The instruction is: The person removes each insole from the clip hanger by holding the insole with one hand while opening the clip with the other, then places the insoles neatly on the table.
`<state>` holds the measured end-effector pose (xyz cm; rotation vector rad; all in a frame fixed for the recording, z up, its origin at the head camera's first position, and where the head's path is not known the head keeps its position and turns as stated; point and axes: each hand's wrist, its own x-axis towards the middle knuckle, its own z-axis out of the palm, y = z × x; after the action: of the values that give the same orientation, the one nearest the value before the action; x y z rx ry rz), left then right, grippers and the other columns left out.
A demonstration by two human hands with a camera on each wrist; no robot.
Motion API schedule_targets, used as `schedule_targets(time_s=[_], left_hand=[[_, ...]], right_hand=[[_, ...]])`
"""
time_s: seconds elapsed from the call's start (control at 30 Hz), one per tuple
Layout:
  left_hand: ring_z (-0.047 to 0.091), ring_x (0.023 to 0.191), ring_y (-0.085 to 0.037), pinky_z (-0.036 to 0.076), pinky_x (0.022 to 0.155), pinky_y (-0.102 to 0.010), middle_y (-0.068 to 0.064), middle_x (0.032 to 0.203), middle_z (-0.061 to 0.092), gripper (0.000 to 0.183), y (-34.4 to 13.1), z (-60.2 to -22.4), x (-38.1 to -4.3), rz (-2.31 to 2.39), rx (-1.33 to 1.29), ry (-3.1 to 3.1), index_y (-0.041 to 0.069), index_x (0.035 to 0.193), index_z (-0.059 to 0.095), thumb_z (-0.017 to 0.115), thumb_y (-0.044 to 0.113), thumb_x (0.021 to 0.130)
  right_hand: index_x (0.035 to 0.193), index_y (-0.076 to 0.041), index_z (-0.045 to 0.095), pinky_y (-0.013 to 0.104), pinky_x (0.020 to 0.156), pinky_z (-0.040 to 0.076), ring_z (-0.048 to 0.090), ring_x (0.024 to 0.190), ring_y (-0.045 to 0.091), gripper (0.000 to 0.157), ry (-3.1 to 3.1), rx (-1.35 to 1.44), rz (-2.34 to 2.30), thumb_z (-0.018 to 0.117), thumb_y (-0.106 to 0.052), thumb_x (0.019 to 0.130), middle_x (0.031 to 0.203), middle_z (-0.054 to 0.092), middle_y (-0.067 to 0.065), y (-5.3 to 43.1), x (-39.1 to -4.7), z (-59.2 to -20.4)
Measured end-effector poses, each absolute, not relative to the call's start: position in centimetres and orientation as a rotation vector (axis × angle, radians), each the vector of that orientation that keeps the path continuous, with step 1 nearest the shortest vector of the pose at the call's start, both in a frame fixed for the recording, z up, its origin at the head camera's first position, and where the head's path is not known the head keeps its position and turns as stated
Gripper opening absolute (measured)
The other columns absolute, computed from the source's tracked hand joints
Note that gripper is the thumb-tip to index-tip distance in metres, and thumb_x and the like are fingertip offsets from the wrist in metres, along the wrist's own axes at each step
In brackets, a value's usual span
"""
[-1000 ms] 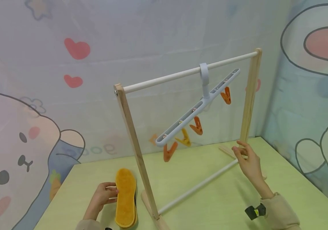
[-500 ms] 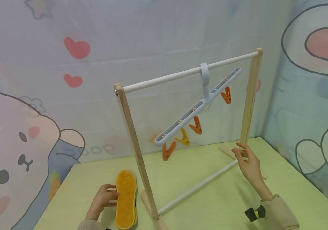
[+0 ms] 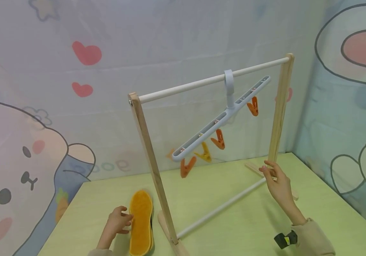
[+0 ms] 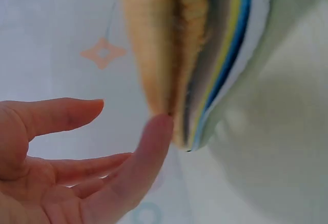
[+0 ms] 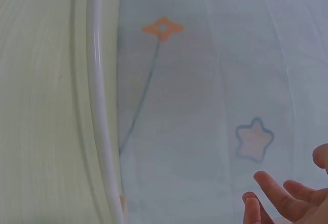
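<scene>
A stack of insoles (image 3: 141, 222) lies on the table left of the rack, a fuzzy orange one on top. In the left wrist view, the stack's edge (image 4: 192, 70) shows more layers in grey, yellow, blue and white. My left hand (image 3: 118, 221) is beside it with relaxed fingers, one fingertip right at the orange edge and the thumb apart. Held in the air before the rack's right post, my right hand (image 3: 278, 185) has loosely bent fingers and nothing in them. From the rack's top bar hangs a pale grey hanger (image 3: 231, 110) with orange clips (image 3: 187, 167) and a yellow clip (image 3: 204, 153).
The wooden rack (image 3: 152, 160) stands on the pale green table (image 3: 234, 227), with a white top bar (image 3: 183, 87) and a low white crossbar (image 3: 221, 209). Behind it hangs a printed cloth backdrop (image 3: 119, 46). A black strap piece (image 3: 285, 240) shows by the right sleeve.
My left fingers have loosened a little at the insole's edge, and the insoles appear slightly lower in view. The hanger's near end has swung slightly left. My right hand has barely moved.
</scene>
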<state>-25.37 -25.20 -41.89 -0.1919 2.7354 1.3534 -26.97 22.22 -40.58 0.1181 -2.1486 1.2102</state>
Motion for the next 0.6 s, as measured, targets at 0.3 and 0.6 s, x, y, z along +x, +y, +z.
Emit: schedule_targets(time_s=[0.3, 0.6], left_hand=[[0.06, 0.086, -0.04, 0.051, 0.067, -0.043, -0.031, 0.106, 0.058, 0.043, -23.1, -39.3, -23.7, 1.053, -0.05, 3.151, -0.012, 0.123, 0.041, 0.051, 0.011, 0.087], [0.049, 0.108, -0.04, 0.043, 0.087, -0.052, -0.024, 0.118, 0.053, 0.034, -20.1, -36.6, -21.2, 1.286, 0.028, 3.367, -0.004, 0.121, 0.049, 0.05, 0.009, 0.09]], right_hand=[[0.115, 0.002, 0.054, 0.015, 0.059, 0.044, 0.041, 0.078, -0.02, 0.031, -2.192, 0.132, 1.177, 0.049, -0.019, 0.093, 0.1, 0.064, 0.022, 22.3, -26.6, -40.6], [0.118, 0.0, 0.053, 0.012, 0.065, 0.043, 0.037, 0.084, -0.024, 0.033, -2.216, 0.165, 1.133, 0.049, -0.021, 0.092, 0.105, 0.063, 0.02, 21.7, -26.5, -40.5]])
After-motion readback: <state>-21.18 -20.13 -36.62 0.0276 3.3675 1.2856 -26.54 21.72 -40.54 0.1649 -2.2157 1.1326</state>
